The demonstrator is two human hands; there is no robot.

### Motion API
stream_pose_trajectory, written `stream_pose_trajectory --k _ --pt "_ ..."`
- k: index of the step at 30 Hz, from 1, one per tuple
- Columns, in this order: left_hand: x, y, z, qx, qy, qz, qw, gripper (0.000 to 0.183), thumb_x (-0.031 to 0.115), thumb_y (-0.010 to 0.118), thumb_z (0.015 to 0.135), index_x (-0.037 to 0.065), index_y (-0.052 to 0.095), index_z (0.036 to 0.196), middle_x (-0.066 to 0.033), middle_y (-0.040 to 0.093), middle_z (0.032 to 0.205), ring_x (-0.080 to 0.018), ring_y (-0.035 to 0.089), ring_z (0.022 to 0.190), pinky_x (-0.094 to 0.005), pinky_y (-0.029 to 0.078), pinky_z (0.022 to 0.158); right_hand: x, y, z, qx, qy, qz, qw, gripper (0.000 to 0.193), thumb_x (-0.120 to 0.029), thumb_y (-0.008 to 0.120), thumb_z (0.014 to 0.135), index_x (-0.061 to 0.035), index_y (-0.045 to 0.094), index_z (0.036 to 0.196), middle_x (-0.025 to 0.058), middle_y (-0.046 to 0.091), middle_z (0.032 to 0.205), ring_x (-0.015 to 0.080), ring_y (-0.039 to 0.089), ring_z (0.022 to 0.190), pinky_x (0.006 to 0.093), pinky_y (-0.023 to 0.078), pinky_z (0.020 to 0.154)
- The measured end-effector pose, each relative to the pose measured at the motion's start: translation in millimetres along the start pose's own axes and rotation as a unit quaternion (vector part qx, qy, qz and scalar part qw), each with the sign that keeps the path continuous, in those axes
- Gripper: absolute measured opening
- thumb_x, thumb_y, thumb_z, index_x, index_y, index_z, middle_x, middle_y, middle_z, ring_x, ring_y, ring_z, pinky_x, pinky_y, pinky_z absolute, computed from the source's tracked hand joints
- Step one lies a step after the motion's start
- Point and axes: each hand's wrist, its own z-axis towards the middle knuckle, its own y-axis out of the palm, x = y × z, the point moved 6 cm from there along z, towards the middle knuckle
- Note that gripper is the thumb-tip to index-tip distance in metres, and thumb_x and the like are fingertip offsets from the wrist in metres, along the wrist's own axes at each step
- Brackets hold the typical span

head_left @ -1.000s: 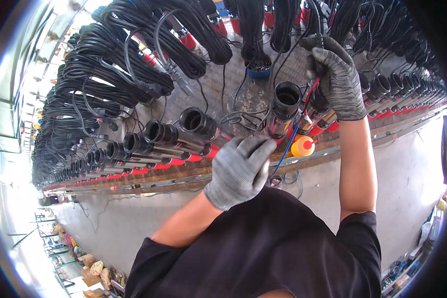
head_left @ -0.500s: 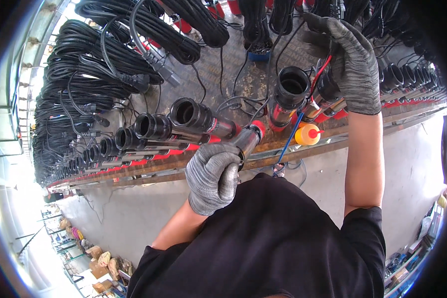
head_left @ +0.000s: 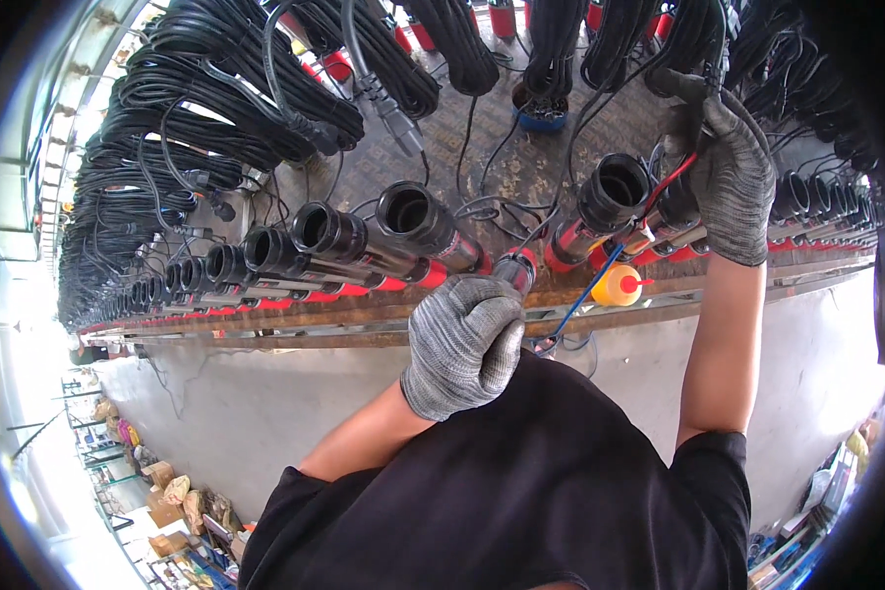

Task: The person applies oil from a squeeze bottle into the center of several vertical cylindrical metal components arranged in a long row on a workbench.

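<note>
My left hand (head_left: 465, 344), in a grey knit glove, is wrapped round a metal cylinder (head_left: 519, 272) with a dark collar and red end. The cylinder is tilted over the bench edge, its near part hidden by my fist. My right hand (head_left: 736, 187), also gloved, is raised at the right with curled fingers. What it grips is hidden; a black cord (head_left: 720, 44) and a red wire (head_left: 671, 185) run by it. Between the hands stands a similar cylinder with a black open-mouthed top (head_left: 615, 187). A blue wire (head_left: 592, 285) hangs over the bench edge.
Rows of black-topped cylinders (head_left: 320, 231) line the bench edge on both sides. Coiled black cables (head_left: 216, 69) with plugs (head_left: 398, 128) lie behind. A yellow bottle with red tip (head_left: 617, 286) sits at the edge. A blue bowl (head_left: 541, 118) holds small dark parts.
The view has shifted, so the bench things sit farther right and lower. My left hand has shifted right with the cylinder, which shows less. My right hand appears slightly lower, fingers more curled.
</note>
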Motion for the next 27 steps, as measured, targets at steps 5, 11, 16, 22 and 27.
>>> stream_pose_trajectory --k 5,11,16,22,27 --pt "-2.6 -5.0 -0.8 0.011 -0.008 0.009 1.0 0.009 0.004 0.068 0.09 0.005 0.068 0.098 -0.0134 0.072 0.096 -0.0312 0.071 0.083 -0.0412 0.058 0.076 10.4 -12.0 3.8 -0.016 0.031 0.016 0.999 0.033 -0.022 0.062 0.104 0.0011 0.075 0.122 0.0087 0.079 0.103 0.0113 0.07 0.083 0.024 0.054 0.072" --pt "-8.1 -10.3 -2.3 0.026 -0.007 0.003 1.0 0.004 0.006 0.066 0.092 0.005 0.068 0.096 -0.0142 0.072 0.096 -0.0311 0.072 0.083 -0.0404 0.058 0.076 11.1 -12.0 7.0 -0.019 0.01 0.026 0.999 0.03 -0.023 0.065 0.104 -0.0003 0.075 0.12 0.0085 0.079 0.105 0.0092 0.068 0.077 0.0214 0.052 0.061" --pt "-6.7 -9.8 -4.4 0.031 -0.01 0.009 0.999 0.006 0.005 0.067 0.092 0.006 0.067 0.097 -0.0131 0.072 0.096 -0.0306 0.071 0.082 -0.0405 0.058 0.074 8.3 -0.5 2.1 0.06 0.03 -0.005 0.998 0.037 -0.027 0.06 0.106 0.0049 0.073 0.119 0.0061 0.069 0.086 0.0059 0.05 0.062 0.0182 0.036 0.055" --pt "-3.1 -5.1 -5.2 0.025 0.005 -0.002 1.0 0.013 0.003 0.069 0.088 0.007 0.067 0.1 -0.0123 0.072 0.097 -0.0312 0.071 0.082 -0.0409 0.058 0.073 14.1 -16.7 7.1 0.023 0.015 0.011 1.0 0.027 -0.021 0.064 0.104 0.0007 0.073 0.118 0.0093 0.077 0.098 0.0066 0.055 0.061 0.0189 0.033 0.048" --pt "-2.7 -5.5 -4.5 0.025 0.006 0.006 1.0 0.014 0.002 0.07 0.087 0.007 0.067 0.099 -0.0121 0.072 0.096 -0.0318 0.07 0.082 -0.0418 0.058 0.073 14.5 -20.8 5.5 0.049 0.032 0.002 0.998 0.027 -0.022 0.066 0.104 -0.0004 0.074 0.118 0.0095 0.077 0.098 0.0082 0.058 0.062 0.0182 0.035 0.047"
